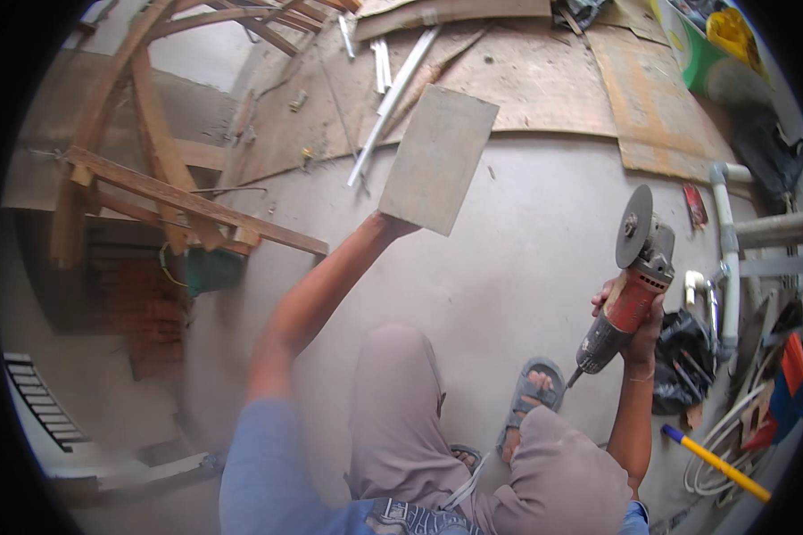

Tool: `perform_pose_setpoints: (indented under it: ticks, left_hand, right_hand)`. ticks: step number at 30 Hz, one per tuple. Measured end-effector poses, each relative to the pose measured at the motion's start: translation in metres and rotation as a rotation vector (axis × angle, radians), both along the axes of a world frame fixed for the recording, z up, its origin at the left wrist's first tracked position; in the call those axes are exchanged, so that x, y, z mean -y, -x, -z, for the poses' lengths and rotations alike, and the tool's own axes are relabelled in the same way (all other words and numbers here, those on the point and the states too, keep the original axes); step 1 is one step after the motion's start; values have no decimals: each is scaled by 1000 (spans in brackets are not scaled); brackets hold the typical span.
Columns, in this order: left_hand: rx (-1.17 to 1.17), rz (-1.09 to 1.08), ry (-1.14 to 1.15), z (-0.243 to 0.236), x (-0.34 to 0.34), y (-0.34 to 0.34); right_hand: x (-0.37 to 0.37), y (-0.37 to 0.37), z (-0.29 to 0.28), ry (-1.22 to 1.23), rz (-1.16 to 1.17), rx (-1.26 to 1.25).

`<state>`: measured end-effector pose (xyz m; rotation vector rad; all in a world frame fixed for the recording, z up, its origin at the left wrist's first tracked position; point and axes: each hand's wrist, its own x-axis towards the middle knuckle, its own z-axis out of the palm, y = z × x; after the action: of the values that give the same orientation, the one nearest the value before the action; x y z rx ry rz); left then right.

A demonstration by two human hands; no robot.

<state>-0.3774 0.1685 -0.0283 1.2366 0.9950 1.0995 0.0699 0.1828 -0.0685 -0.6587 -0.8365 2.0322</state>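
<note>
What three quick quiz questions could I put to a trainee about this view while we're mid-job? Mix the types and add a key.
1. Open question: Which hand holds the angle grinder?
2. True or false: The flat grey slab is in the same hand as the angle grinder.
3. Multiple choice: Most of the stick at the lower right of the picture is which colour? A) green, B) yellow, C) white.

Key:
1. The right hand.
2. False; the left hand holds the flat grey slab.
3. B.
</note>
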Motion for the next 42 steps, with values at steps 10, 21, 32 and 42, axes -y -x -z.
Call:
perform_pose_setpoints:
  ticks: [10,21,32,42]
  left_hand:
    - [-207,-453,281,35,17,-20]
    - [-947,-535,414,151,83,-118]
    - [-639,-682,465,172,103,-61]
    - [-376,-698,569,173,122,-47]
  right_hand:
    - [-31,-4,47,76,-75,130]
    - [37,-61,55,225,54,275]
    - [77,-54,70,210,-99,344]
    - [106,-54,87,318,-119,325]
